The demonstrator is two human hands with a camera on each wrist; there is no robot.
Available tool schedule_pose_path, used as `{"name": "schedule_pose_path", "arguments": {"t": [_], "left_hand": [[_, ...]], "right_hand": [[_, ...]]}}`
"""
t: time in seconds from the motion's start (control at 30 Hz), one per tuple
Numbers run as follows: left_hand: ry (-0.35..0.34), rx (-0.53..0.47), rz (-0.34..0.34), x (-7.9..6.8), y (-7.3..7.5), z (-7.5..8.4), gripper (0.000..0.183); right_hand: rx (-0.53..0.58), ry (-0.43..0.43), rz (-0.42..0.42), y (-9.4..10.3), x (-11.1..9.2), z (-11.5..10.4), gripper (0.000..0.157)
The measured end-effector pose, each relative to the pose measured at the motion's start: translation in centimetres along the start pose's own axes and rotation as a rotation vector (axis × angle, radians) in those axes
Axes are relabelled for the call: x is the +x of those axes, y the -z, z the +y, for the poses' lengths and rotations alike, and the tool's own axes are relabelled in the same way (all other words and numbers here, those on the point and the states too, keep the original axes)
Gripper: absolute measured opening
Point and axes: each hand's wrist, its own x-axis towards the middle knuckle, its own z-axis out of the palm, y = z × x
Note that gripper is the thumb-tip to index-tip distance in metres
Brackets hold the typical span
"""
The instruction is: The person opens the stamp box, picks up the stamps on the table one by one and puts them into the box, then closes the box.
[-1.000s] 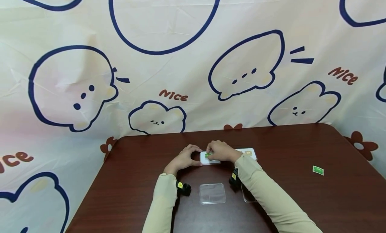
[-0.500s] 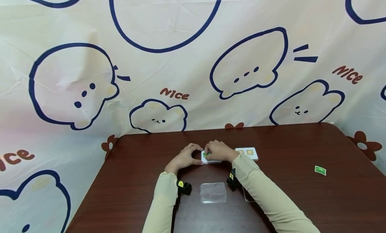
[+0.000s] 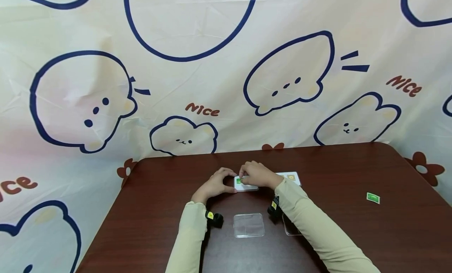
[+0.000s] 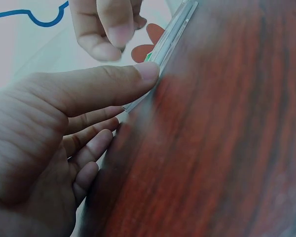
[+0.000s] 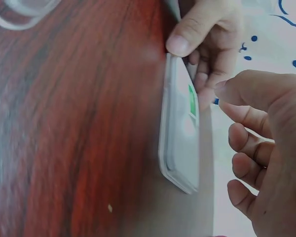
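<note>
My left hand (image 3: 212,186) grips the left end of a flat clear case with a white face (image 5: 185,133), thumb on the near edge and fingers at the far edge. A small green stamp-like piece (image 3: 239,181) lies on that white face, toward its left end. Just over it is my right hand (image 3: 258,174), its fingers loosely bent; in the right wrist view, nothing shows between thumb and fingers. A second white-faced case (image 3: 292,176) with tan square pieces lies to the right, partly behind my right hand.
A loose green stamp-like piece (image 3: 373,198) lies on the right of the brown table (image 3: 148,226). A clear plastic lid (image 3: 248,225) lies nearer me, and another clear lid (image 3: 290,227) is half under my right forearm. A patterned cloth (image 3: 226,84) hangs behind the table.
My right hand has risen slightly off the green piece, and more of that piece shows. The left hand keeps its hold on the case.
</note>
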Motion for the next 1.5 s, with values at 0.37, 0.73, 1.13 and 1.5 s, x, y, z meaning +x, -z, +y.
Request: {"name": "schedule_pose_path", "arguments": {"t": [0.37,0.73,1.13,1.5], "left_hand": [[-0.004,0.005,0.023,0.1,-0.2,0.0,0.054],[-0.011,0.006,0.013,-0.2,0.0,0.2,0.053],[-0.001,0.009,0.017,-0.3,-0.3,-0.1,0.053],[-0.018,0.005,0.010,-0.3,0.0,0.1,0.054]], "right_hand": [[0.015,-0.038,0.060,2.4,-3.1,1.4,0.009],[0.046,-0.083,0.117,4.4,-7.5,5.7,0.015],[0.037,-0.241,0.160,6.4,-15.1,10.7,0.031],[0.019,-0.308,0.209,8.0,-21.9,13.6,0.039]]}}
